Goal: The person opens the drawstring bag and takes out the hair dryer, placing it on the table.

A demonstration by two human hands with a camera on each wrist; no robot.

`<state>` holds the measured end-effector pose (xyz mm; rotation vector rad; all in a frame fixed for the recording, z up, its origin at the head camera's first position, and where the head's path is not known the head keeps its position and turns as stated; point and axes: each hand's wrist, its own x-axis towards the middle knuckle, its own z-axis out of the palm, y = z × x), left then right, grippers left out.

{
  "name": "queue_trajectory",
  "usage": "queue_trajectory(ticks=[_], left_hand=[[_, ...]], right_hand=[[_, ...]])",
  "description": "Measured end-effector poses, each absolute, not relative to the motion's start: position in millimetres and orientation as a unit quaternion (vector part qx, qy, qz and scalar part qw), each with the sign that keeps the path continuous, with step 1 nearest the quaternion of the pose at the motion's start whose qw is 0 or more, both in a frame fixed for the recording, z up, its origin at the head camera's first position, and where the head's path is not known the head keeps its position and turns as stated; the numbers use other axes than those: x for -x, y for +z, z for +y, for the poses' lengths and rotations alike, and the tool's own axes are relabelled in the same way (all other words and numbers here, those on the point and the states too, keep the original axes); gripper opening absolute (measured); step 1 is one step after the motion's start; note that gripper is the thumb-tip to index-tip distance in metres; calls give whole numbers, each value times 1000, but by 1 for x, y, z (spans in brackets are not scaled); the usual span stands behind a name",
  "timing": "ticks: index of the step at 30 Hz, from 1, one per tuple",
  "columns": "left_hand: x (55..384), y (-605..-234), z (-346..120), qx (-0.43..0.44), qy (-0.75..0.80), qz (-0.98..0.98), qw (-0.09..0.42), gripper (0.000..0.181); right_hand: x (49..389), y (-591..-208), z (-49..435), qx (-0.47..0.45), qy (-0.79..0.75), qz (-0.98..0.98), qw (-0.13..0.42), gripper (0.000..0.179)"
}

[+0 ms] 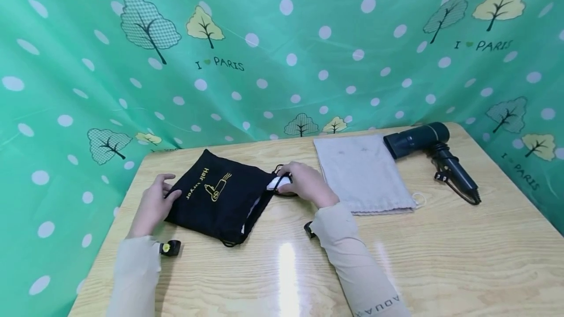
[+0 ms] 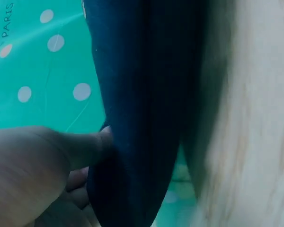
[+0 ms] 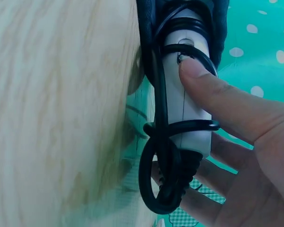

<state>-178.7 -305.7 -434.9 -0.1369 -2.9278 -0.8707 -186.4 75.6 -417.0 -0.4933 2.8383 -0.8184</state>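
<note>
A black drawstring bag point(image 1: 240, 172) with yellow "Hair dryer" lettering and a dryer drawing lies on the table, its mouth toward the right. My left hand point(image 1: 154, 202) pinches the bag's closed left end; in the left wrist view the thumb is on one face of the dark cloth point(image 2: 137, 94), with fingers behind. Out of the mouth sticks the white handle of a hair dryer point(image 3: 194, 106), wrapped with its black cord point(image 3: 159, 94). My right hand point(image 1: 308, 184) grips that handle, thumb on top and fingers behind. The rest of this dryer is hidden inside the bag.
Right of the bag, a light grey drawstring pouch point(image 1: 361, 172) lies flat. A dark hair dryer point(image 1: 416, 138) with its cord bundled at the handle rests at the table's back right. Behind the wooden table point(image 1: 440, 258) hangs a green dotted curtain point(image 1: 282, 62).
</note>
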Motion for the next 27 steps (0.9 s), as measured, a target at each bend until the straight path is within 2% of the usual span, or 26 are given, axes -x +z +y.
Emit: queue_trajectory(ticks=[11,16,27], left_hand=[[173,-430,-316,32,-289,-956,48,41],[173,-428,-312,39,-288,-956,29,42],[180,-425,-298,45,-294,-955,-4,47]], right_hand=[[188,-409,95,160,-283,940,106,32],[188,-409,99,170,-288,935,121,30],[191,-415,91,192,-302,925,129,50]])
